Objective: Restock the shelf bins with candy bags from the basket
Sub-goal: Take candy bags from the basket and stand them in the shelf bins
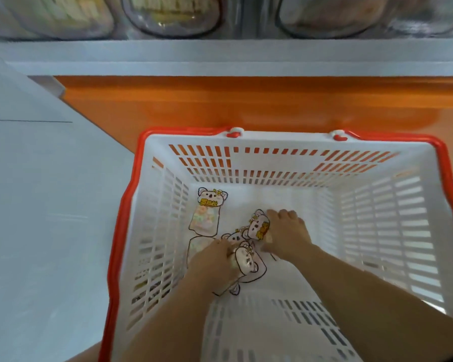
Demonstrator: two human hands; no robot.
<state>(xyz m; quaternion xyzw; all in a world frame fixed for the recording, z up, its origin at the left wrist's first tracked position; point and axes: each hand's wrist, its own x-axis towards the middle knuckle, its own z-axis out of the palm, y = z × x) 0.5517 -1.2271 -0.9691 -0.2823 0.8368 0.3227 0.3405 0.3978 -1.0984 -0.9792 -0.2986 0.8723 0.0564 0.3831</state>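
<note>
a white basket [416, 163] with a red rim is set on a pale grey floor [42, 218], before an orange panel [246, 105]. above, a white shelf [220, 56] with blurred clear bins [171, 19] is seen. in the basket one candy bag [207, 212] is laid flat near the left wall. a second bag [246, 261] is gripped by the left hand [215, 259], and a third bag [258, 227] by the right hand [288, 231].

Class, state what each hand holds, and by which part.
The left hand grips one candy bag at its koala-head end; the right hand pinches a second bag by its edge.
</note>
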